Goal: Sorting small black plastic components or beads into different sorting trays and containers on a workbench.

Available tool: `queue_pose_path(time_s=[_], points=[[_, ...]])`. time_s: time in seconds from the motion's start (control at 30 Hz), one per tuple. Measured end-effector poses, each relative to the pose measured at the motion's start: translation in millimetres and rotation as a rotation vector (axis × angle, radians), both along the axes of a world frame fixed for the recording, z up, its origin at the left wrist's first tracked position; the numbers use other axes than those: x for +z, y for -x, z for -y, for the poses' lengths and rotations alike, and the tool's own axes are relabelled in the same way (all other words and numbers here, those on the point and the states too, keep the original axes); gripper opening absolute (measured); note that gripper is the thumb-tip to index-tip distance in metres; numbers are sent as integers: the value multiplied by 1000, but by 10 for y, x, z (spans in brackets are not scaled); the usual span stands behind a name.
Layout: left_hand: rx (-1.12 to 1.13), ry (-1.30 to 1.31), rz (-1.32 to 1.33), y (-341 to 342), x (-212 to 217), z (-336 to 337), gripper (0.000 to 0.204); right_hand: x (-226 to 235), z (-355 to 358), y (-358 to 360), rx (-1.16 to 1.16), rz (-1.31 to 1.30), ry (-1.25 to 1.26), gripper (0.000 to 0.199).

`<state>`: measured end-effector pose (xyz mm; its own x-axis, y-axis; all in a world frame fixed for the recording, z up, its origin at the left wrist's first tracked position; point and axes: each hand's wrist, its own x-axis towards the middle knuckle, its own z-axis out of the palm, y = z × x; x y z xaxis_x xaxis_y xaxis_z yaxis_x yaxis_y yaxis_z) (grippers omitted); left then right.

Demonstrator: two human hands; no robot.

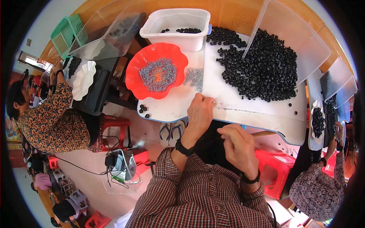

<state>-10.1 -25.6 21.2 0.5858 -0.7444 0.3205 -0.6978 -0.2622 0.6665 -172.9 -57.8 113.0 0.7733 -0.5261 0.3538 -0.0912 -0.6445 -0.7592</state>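
Observation:
At the table's front edge, my left hand (200,116) is closed, thumb and fingers pressed together. A tiny pale bit shows by its fingertips; what it grips is too small to name. My right hand (240,147) hovers just in front of the edge, lower and to the right, its fingers curled in a pinch; anything inside is hidden. Beyond my left hand lies a patch of tiny grey pieces (195,78). Left of that, a red wavy-rimmed bowl (133,72) holds more grey pieces. A big heap of small black ring-like pieces (262,68) covers the table's right part.
A white tub (175,39) with some black pieces stands at the back. A clear plastic bin (304,41) leans over the heap. Several black pieces (143,109) lie at the left corner. Co-workers sit left and right. A red stool (272,163) is below right; slippers (171,133) lie below left.

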Motion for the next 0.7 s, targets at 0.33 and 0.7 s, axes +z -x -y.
queue_pose_path(time_s=[0.33,0.7], points=[[-17,-89,62,-78,1,14,12,-1392,152,696,-278,-840,456,15],[-112,-41,119,-56,26,79,7,-1892,247,588,-175,-818,599,10]])
